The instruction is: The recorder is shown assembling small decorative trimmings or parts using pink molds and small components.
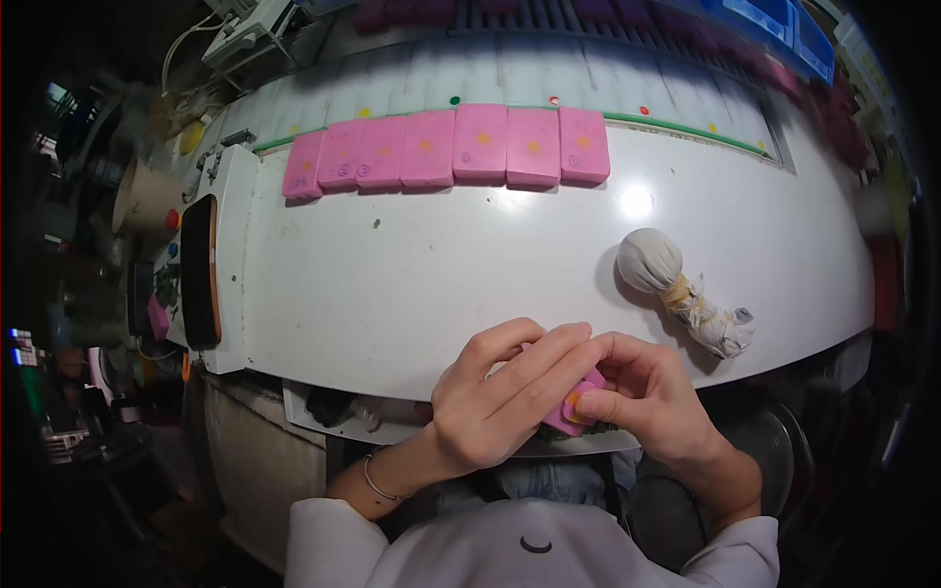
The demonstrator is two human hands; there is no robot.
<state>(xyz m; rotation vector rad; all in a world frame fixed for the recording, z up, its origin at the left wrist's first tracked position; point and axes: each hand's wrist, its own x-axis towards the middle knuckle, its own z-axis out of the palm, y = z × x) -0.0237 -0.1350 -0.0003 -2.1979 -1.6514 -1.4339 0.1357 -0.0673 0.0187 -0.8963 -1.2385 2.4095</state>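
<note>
- The block [564,419], small and pink with a yellow mark, is in both hands, to the left of the pouch and nearer the person, held at the near edge of the desk [441,265]. Much of it is covered by the hands; something dark green shows under it, too hidden to name.
- The left hand [510,392] lies over the block, its fingers long and close together, gripping it from the left and above. It is left of the pouch.
- The right hand [652,392] is just on the near side of the pouch, not touching it. Its thumb presses on the block by the yellow mark and its forefinger bends toward the thumb; whether a small piece is pinched between them cannot be told.
- The step in hand looks like close handwork on the block: the left steadies, the right presses or works at the marked face.
- As a judgement, the next move calls for a firm left hold and a light, exact touch from the right thumb, so that the block does not twist.
- The pouch [686,294], a tied cloth bundle with a round head, lies on the desk.
- The row [427,147] of seven larger pink blocks, with yellowish marks, lies beyond the pouch and to its left.
- The green strip [686,132] runs behind the row, beyond the pouch.
- What looks like a phone [201,269] stands far left of the pouch.
</note>
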